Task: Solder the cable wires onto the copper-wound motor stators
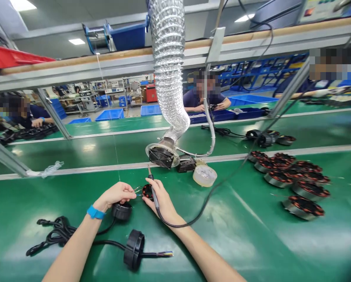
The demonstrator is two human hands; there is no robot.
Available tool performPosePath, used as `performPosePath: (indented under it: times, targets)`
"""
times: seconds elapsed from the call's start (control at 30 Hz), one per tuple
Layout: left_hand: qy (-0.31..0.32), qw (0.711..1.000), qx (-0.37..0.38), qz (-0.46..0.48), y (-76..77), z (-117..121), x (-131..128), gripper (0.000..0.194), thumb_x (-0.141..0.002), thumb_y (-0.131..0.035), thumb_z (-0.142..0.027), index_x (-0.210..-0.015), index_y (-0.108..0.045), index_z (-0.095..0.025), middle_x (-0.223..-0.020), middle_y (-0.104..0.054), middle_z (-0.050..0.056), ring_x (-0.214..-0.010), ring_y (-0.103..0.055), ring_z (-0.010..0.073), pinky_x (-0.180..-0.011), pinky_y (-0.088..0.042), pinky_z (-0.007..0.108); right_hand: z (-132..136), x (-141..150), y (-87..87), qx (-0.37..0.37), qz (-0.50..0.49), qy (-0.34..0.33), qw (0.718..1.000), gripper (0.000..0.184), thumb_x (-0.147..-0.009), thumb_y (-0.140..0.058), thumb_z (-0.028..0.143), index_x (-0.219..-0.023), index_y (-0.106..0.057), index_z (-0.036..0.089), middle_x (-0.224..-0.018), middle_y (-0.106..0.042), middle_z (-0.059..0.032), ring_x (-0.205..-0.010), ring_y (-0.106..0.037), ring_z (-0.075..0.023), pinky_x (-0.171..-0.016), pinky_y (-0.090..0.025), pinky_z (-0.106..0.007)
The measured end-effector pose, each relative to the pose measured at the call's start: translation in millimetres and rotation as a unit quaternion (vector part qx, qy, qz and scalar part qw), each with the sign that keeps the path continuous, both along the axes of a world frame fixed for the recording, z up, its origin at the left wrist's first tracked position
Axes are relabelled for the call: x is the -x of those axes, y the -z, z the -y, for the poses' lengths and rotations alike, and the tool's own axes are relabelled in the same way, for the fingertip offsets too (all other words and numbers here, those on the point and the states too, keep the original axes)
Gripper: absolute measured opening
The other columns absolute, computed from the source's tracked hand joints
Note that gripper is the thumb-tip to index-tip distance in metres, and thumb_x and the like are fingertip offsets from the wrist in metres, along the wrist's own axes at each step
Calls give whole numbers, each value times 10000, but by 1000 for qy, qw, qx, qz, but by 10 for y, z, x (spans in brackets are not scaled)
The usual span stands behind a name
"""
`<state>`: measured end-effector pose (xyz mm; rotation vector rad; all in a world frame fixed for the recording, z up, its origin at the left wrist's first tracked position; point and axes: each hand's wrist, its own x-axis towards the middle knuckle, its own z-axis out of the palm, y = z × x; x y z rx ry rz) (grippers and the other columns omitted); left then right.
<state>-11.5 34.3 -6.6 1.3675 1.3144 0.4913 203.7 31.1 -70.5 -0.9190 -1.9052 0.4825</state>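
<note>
My left hand [118, 194], with a blue band at the wrist, pinches thin coloured wires [138, 190] between thumb and fingertips. The wires lie beside a stator with copper-coloured windings [146, 191]. Fingers of my right hand [165, 201] wrap around a soldering iron [154, 194], its tip pointing up and away. The same hand's thumb rests against the stator, which it partly hides. Under my left hand sits a black round cap [121, 212] with a cable. Nearer to me, a second black cap [133, 250] stands on edge, with stripped coloured wire ends [165, 254] coming out.
Several stators [303, 207] are grouped at the right of the green bench. A fume extractor fan [162, 156] hangs ahead on a silver duct [168, 51], beside a translucent round block [204, 176]. Coiled black cable [60, 231] lies at left. Co-workers sit across the benches.
</note>
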Motion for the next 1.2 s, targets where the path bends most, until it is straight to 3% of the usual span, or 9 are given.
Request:
performPosePath:
  times: [0.17,0.3,0.4,0.6,0.7,0.87,1.07,1.2]
  targets:
    - [-2,1000,4,30,71,-44,45,368,-612,-781,-455,-652,-595,-140,-475,-475,-49,-424,-324,62,-444,-194,225,-8,21,35,-6,-3,1,1000,661,-797,-679,115,-1385,-423,275,-1203,-522,-93,-1038,-614,-242,-921,-534,-385]
    - [29,998,32,50,118,-105,-71,449,-649,-763,-568,-693,-620,-145,-387,-306,-105,-376,-164,51,-424,-89,256,-1,61,41,-11,-4,9,1000,629,-797,-668,110,-1363,-448,276,-1172,-541,-91,-1014,-620,-246,-899,-546,-394]
    - [45,997,29,49,138,-124,-133,537,-671,-715,-658,-737,-661,-127,-360,-259,-110,-364,-130,55,-423,-66,273,8,72,28,-8,-2,21,1000,598,-794,-673,119,-1339,-477,266,-1149,-553,-90,-999,-626,-249,-883,-553,-392]
    - [15,998,18,53,114,-53,-38,491,-643,-765,-600,-696,-582,-147,-463,-387,-83,-405,-208,45,-429,-108,248,11,51,23,-1,-2,9,1000,623,-799,-673,115,-1362,-450,265,-1180,-536,-85,-1010,-616,-230,-899,-543,-373]
    - [3,998,16,56,77,-36,-45,478,-606,-800,-546,-628,-507,-169,-432,-318,-102,-410,-189,45,-432,-97,251,9,57,31,2,1,11,1000,645,-798,-680,110,-1373,-434,269,-1183,-524,-85,-1017,-608,-232,-902,-538,-384]
    - [-13,999,12,30,47,-27,-130,458,-646,-760,-556,-632,-516,-168,-414,-271,-115,-402,-142,42,-431,-71,260,27,64,13,8,4,11,1000,672,-791,-707,117,-1378,-424,277,-1183,-515,-89,-1024,-601,-239,-919,-533,-400]
    - [-33,996,32,78,61,-2,72,436,-691,-744,-523,-750,-638,-105,-563,-519,-29,-467,-382,58,-472,-243,212,31,47,8,12,15,18,1000,706,-776,-742,125,-1386,-416,267,-1191,-514,-91,-1047,-596,-242,-933,-528,-399]
    - [-43,996,18,72,70,-29,69,418,-640,-786,-488,-680,-610,-112,-516,-490,-45,-442,-347,46,-458,-225,205,19,46,12,11,18,21,1000,688,-779,-745,131,-1379,-427,246,-1185,-518,-94,-1046,-592,-239,-936,-526,-394]
